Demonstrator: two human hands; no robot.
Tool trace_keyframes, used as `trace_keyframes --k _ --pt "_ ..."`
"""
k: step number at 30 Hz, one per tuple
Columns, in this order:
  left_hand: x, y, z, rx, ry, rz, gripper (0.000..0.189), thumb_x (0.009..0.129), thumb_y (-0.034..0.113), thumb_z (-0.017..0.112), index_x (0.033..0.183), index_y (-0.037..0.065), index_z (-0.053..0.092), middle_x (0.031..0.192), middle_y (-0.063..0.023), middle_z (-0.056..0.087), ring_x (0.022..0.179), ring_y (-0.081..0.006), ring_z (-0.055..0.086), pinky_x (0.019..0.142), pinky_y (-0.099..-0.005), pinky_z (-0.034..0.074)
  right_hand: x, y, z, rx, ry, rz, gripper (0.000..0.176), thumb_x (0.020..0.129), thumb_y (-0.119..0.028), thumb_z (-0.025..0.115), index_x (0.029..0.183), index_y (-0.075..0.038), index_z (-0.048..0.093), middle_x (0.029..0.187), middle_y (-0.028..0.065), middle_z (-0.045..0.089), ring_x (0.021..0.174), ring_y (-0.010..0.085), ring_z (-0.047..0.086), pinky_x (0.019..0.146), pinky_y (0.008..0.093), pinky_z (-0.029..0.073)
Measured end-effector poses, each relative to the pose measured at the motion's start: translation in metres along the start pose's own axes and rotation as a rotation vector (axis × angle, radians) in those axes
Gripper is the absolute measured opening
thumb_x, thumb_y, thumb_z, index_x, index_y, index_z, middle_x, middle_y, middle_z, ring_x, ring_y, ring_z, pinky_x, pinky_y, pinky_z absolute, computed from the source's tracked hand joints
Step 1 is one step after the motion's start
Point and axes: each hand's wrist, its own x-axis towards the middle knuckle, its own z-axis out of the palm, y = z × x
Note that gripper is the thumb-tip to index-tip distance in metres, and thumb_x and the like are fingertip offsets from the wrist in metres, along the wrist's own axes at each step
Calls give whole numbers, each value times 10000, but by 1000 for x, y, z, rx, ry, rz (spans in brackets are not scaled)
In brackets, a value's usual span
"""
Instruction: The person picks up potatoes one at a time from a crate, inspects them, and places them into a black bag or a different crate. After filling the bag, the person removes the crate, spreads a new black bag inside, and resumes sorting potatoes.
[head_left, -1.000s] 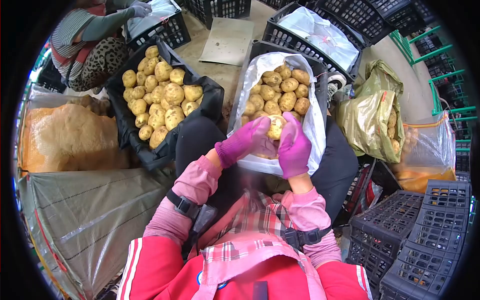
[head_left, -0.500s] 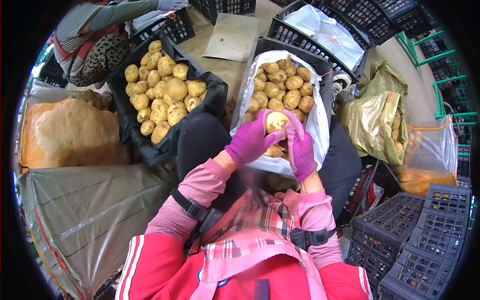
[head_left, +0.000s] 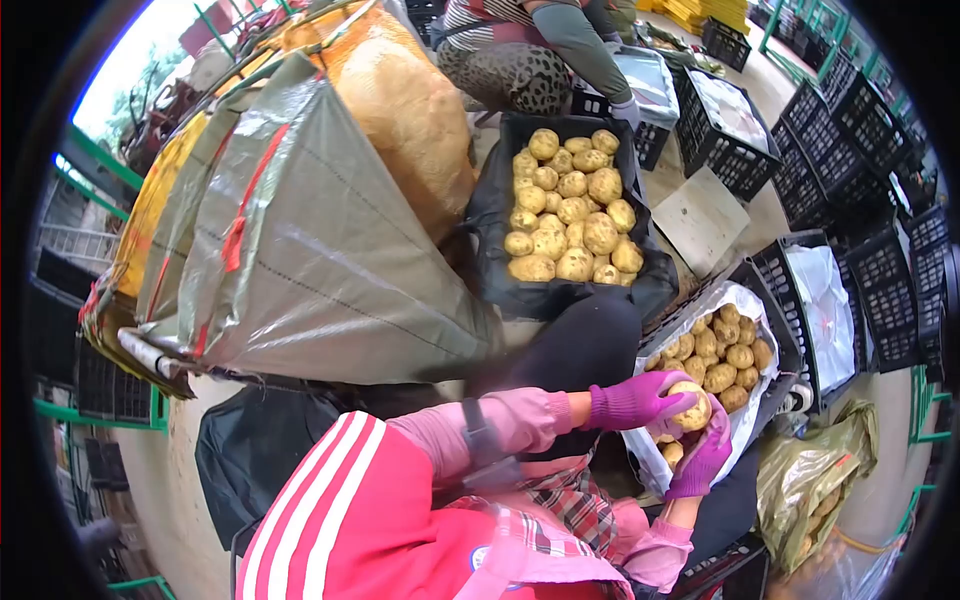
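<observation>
Both hands wear purple gloves and hold one pale potato [head_left: 690, 408] between them. My left hand [head_left: 640, 401] has its fingers closed on the potato's left side. From the lower right, my right hand [head_left: 703, 455] grips the same potato. Beneath them is a black crate with a white plastic liner [head_left: 745, 435], where several potatoes [head_left: 719, 377] lie. Further up, a second crate with a black liner [head_left: 487, 245] holds a heap of larger-looking potatoes [head_left: 573, 213].
A large sack under a grey-green cover [head_left: 340, 240] fills the left side. Another person [head_left: 515, 70] crouches behind the black-lined crate. Stacked black crates [head_left: 850, 150] stand at the upper right. A greenish bag [head_left: 815, 480] of potatoes sits at right. A flat board [head_left: 700, 220] lies on the floor.
The camera view has swung to the left, so the crates and hands appear further right. The potato stays in both hands over the white-lined crate.
</observation>
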Motion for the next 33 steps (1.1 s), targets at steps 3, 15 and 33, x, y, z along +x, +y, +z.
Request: trace_keyframes --k 3,15,33 --pt "-40 73 -17 -252 321 215 475 992 393 519 1308 40 487 1077 -90 615 852 -142 631 759 -296 539 -7 -14 20 -110 -33 -101 405 1045 -294 434 1318 -5 517 1106 125 651 960 188 655 860 310 526" --pt "-182 232 -200 -523 216 990 719 984 505 465 1438 -43 369 1363 -200 526 1182 -294 558 1018 -396 469 -22 12 -37 -116 -23 -33 365 1007 -172 530 1308 34 538 1132 133 660 972 189 652 885 308 523" --pt "91 -67 -5 318 269 -63 545 923 306 639 1323 -34 493 1261 -205 582 1196 -258 553 1012 -351 425 79 99 -101 -1136 7 122 524 816 -255 708 1285 -75 555 1253 158 607 1110 305 620 934 401 504"
